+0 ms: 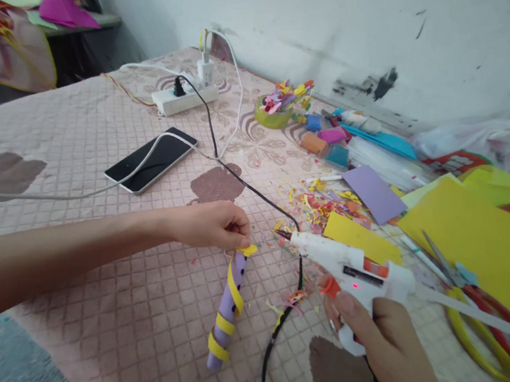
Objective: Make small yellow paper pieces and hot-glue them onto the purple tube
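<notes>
My right hand (372, 329) is wrapped round the handle of a white hot glue gun (343, 264) with an orange trigger and a lit red light. Its nozzle points left, apart from the paper tube. A purple paper tube (227, 302), with a yellow strip spiralling round it and black dots along it, lies on the tablecloth. At its upper end my left hand (218, 227) pinches a small yellow paper piece (248, 249) with thumb and fingers. Whether that piece is fixed to the tube cannot be made out.
Paper scraps (322, 205), a purple card (375, 193), yellow sheets (477, 231) and scissors (475, 329) lie on the right. A phone (151, 160) and a power strip (185, 99) are on the left. The glue gun's black cord (259, 193) crosses the table. A bowl (273, 116) holds paper cut-outs.
</notes>
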The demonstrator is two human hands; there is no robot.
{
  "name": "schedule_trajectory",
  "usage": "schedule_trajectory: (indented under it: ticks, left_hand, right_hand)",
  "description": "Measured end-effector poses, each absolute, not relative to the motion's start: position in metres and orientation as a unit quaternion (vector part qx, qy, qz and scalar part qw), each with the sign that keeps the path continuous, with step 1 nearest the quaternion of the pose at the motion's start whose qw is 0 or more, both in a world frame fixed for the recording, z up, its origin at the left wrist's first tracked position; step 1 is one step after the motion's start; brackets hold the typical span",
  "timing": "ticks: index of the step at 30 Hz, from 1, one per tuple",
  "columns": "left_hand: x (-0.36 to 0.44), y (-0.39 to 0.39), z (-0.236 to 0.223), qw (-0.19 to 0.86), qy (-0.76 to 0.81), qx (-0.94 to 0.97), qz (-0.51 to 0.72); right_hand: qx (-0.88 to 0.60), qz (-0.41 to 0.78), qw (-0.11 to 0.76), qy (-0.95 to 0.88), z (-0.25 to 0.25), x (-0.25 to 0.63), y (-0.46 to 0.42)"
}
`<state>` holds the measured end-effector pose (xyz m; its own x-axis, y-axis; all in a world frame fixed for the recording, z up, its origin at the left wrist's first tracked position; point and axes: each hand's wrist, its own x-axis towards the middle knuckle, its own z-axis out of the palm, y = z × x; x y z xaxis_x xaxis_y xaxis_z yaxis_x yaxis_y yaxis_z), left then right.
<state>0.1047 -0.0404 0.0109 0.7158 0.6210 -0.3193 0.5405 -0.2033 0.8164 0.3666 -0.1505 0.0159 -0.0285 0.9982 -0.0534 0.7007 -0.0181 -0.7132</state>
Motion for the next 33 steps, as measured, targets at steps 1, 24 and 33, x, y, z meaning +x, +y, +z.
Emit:
schedule_trajectory:
  ticks: [1, 24, 33]
  left_hand:
    - [0.104, -0.041, 0.011, 0.51, 0.377, 0.772, 0.042]
    - [0.118, -0.161, 0.022, 0.265, 0.572, 0.764, 0.137]
    - [0.127, -0.165, 0.005, 0.158, 0.598, 0.765, 0.179]
  right_hand:
    - [-0.651, 0.297, 0.253, -0.651, 0.015, 0.367, -0.15]
    - [-0.593, 0.363, 0.38, -0.61, 0.017, 0.37, -0.162]
    - [-0.571, 0.283, 0.419, -0.647, 0.047, 0.372, -0.137]
